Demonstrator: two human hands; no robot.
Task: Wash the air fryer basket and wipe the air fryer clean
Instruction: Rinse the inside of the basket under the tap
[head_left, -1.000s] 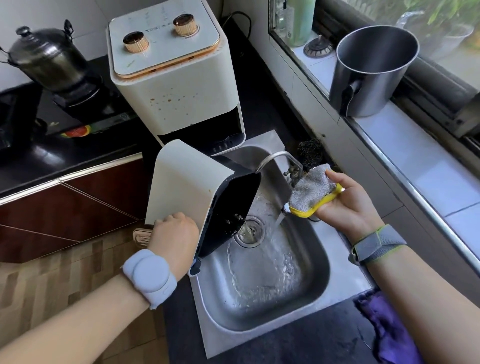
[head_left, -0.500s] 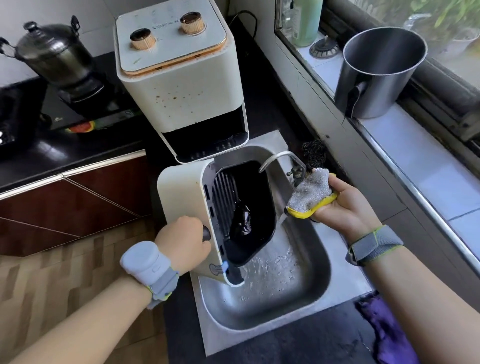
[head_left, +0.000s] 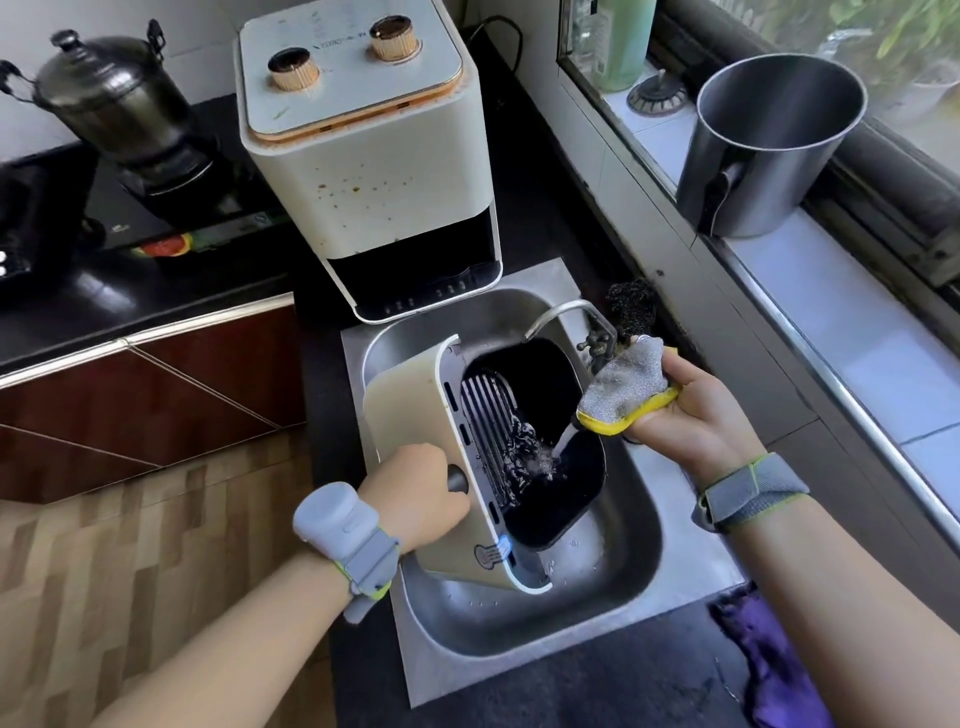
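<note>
The air fryer basket (head_left: 410, 410), cream outside and black inside with a ribbed grill plate, is tilted on its side over the steel sink (head_left: 623, 587). My left hand (head_left: 415, 493) grips its dark handle on the left. Water runs from the tap (head_left: 566, 312) into the basket's black interior. My right hand (head_left: 696, 415) holds a yellow sponge with a grey scouring face (head_left: 626, 387) just right of the basket's rim, under the tap. The cream air fryer body (head_left: 363, 171), spotted with brown splashes, stands behind the sink with its basket slot vacant.
A steel pot (head_left: 769, 150) stands on the tiled window ledge at right. A dark lidded pot (head_left: 109, 98) sits on the stove at left. A black scourer (head_left: 631, 306) lies behind the tap. A purple cloth (head_left: 769, 665) lies on the counter at bottom right.
My left hand has turned the basket from opening-down to opening facing right and up, so tap water now runs into it. My right hand with the sponge has stayed near the tap.
</note>
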